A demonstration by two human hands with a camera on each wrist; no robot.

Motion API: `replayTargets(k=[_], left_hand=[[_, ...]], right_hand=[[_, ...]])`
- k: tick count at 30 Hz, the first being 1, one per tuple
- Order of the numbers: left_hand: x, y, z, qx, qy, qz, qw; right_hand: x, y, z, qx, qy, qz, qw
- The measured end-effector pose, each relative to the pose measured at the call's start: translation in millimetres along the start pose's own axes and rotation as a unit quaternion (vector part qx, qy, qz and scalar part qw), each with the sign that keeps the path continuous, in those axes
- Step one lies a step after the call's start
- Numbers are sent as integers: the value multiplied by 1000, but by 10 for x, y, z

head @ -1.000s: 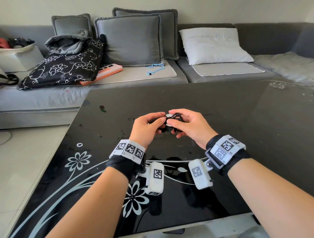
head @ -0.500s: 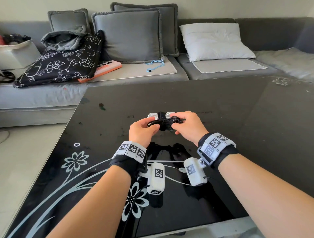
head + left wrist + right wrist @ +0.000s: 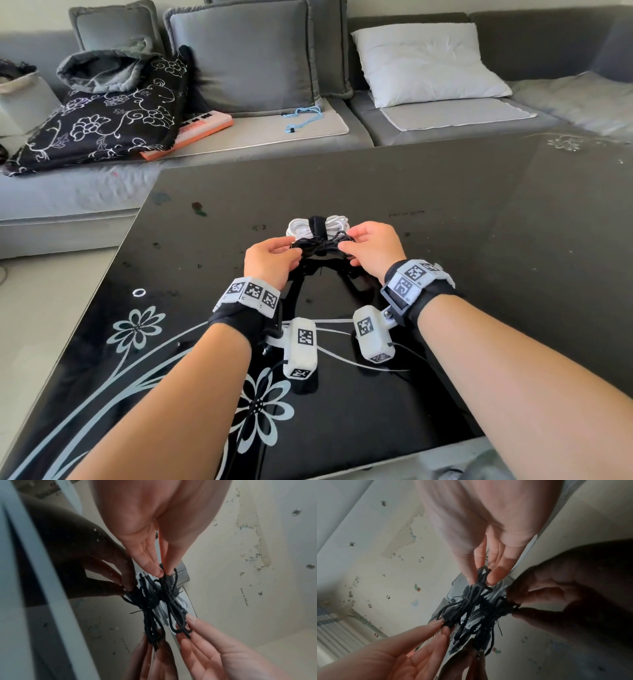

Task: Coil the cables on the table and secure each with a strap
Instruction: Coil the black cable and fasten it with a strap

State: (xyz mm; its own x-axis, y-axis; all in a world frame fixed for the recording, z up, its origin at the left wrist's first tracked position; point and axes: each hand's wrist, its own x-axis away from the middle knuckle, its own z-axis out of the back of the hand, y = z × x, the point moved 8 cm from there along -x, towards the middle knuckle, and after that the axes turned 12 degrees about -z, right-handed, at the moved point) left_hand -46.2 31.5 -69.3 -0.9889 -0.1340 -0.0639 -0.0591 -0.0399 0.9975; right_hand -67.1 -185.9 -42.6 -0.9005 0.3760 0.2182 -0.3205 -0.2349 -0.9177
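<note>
Two hands on one bundle | left hand (image 3: 272, 257) and right hand (image 3: 371, 249) each pinch an end of the black cable coil (image 3: 318, 247), low over the worktop (image 3: 445, 240), just before the strapped white cable coil (image 3: 317, 224) | we keep both pinches firm, loops together, and set it flat beside the white one.

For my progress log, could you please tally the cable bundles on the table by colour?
White bundle, strapped, lying on the table: 1
Black bundle, pinched at its ends by the left hand and right hand: 1
Total: 2
</note>
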Motion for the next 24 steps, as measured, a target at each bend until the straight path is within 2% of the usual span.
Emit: replayTargets(k=[7, 16, 20, 24], left_hand=[[32, -37, 1, 45, 1, 25, 999], [104, 3, 6, 99, 26, 48, 994], [126, 5, -13, 99, 24, 49, 994], [168, 15, -3, 158, 15, 55, 986]], right_hand=[[-18, 43, -28, 2, -9, -4, 1000], [28, 42, 29, 72, 4, 18, 997], [19, 67, 29, 62, 0, 15, 998], [41, 72, 31, 43, -4, 12, 999]])
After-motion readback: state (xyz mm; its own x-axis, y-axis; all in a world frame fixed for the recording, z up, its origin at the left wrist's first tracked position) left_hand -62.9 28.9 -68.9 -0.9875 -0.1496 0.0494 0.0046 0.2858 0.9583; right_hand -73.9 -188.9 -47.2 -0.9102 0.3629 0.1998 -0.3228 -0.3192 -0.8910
